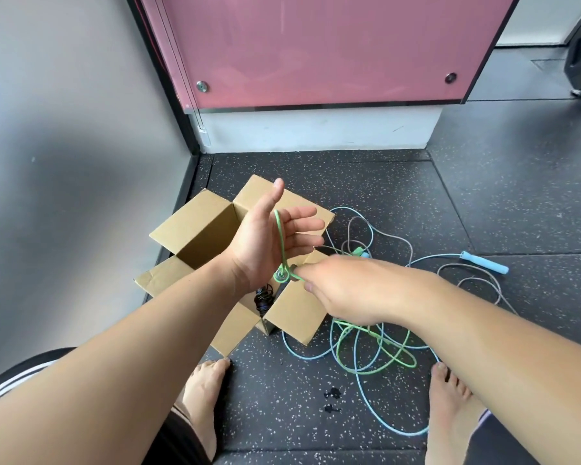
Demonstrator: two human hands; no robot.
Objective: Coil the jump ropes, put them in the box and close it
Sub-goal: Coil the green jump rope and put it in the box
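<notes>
Speckled floor [483, 196]: one open box [195, 229], three loose ropes [359, 330]; left fingers [302, 213] spread, right fingers [311, 273] pinch green rope [280, 236].

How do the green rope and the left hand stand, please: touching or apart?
Touching. The head view shows the green rope lying across the palm of the left hand; the right hand pinches it.

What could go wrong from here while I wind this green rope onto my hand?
1. The thin green jump rope, pinched by the right hand, lies tangled on the floor with the light blue rope and the grey rope; pulling may knot or drag them.
2. The left hand is open with straight fingers, so the single loop may slip off.
3. Blue strands run beside the bare right foot and might snag it.
</notes>
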